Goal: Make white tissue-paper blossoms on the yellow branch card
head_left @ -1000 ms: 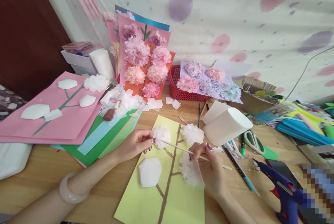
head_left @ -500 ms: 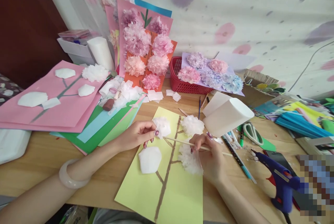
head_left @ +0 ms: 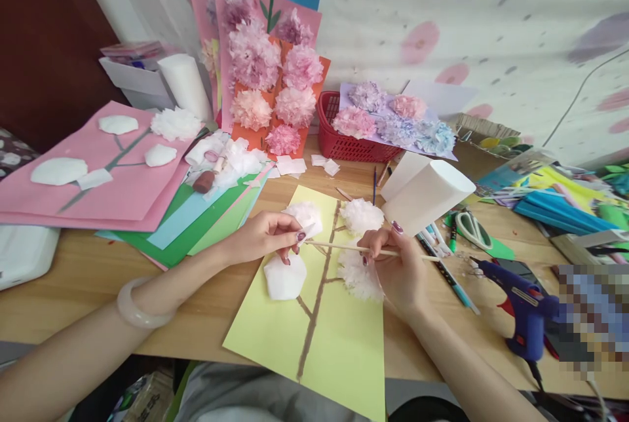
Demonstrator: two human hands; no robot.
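Note:
My left hand pinches a small square of white tissue paper over the upper left of a yellow sheet. A thin wooden stick is held in my right hand, its tip touching or very near that tissue. The sheet carries a painted brown branch. Fluffy white paper flowers sit along it, one partly behind my right fingers. Just below my left fingers lies a flat white paper piece at the end of a twig.
A blue glue gun and scissors lie at right. White tissue rolls stand behind my right hand. A pink sheet is at left; a red basket and finished flower pictures are at the back.
A small tissue square now shows at my left fingertips, where the fingers were against the upper left flower. The stick is more level. The whole view has shifted slightly.

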